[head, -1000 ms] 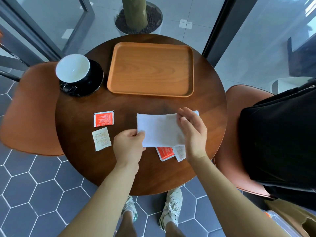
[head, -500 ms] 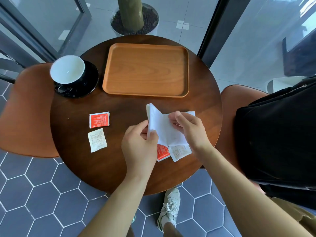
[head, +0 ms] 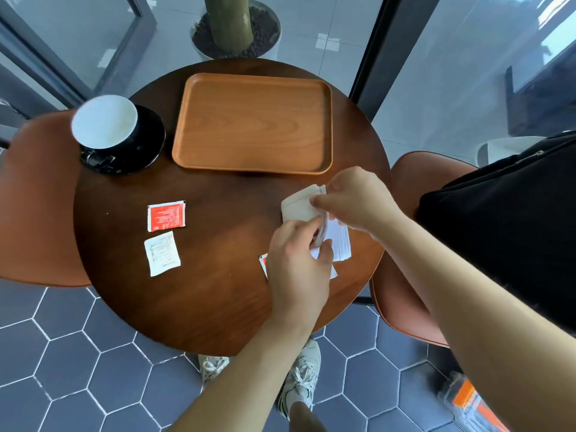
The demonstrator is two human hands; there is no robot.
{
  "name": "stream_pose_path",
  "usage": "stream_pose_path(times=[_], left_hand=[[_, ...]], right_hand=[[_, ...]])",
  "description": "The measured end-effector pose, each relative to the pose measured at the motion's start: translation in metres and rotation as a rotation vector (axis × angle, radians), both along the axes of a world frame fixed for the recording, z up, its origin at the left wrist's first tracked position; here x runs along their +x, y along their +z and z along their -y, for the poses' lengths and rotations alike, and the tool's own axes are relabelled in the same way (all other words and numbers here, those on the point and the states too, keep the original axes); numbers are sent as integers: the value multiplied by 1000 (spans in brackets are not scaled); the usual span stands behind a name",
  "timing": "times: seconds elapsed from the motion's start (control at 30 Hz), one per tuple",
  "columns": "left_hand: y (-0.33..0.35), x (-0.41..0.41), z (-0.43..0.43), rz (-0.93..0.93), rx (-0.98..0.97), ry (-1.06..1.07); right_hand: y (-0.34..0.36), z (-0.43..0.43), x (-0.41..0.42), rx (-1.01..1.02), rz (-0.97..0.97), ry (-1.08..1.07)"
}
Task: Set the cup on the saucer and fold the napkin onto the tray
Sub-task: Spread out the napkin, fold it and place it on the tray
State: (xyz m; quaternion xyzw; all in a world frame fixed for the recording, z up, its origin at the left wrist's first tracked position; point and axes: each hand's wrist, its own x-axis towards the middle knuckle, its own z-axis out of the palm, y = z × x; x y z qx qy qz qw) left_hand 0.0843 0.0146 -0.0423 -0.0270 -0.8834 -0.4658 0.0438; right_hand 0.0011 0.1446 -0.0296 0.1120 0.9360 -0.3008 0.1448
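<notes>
A white napkin lies partly folded on the right side of the round wooden table. My left hand grips its near folded edge. My right hand pinches its far corner, just in front of the tray. The wooden tray sits empty at the back middle. A cup with a white inside stands on a black saucer at the back left, away from both hands.
A red sachet and a white sachet lie at the table's left. Another red sachet peeks out under my left hand. Brown chairs flank the table; a black bag rests on the right one. A plant pot stands behind.
The napkin, spread flat a second ago, was lifted at its left edge and folded over to the right. My left hand moved right with it, and both hands now meet over the smaller fold.
</notes>
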Motion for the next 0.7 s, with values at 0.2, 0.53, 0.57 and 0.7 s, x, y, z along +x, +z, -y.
stream_pose_path(times=[0.2,0.53,0.57,0.7], left_hand=[[-18,4,-22,-75,-66,-33],[-37,8,-27,-54,-161,-121],[-39,8,-27,-57,-176,-134],[-46,9,-26,-93,-218,-191]], right_hand=[[-21,-18,2,87,-2,38],[-50,-31,18,-74,-24,-195],[-51,-30,19,-86,-28,-210],[-52,-30,20,-73,-30,-226]])
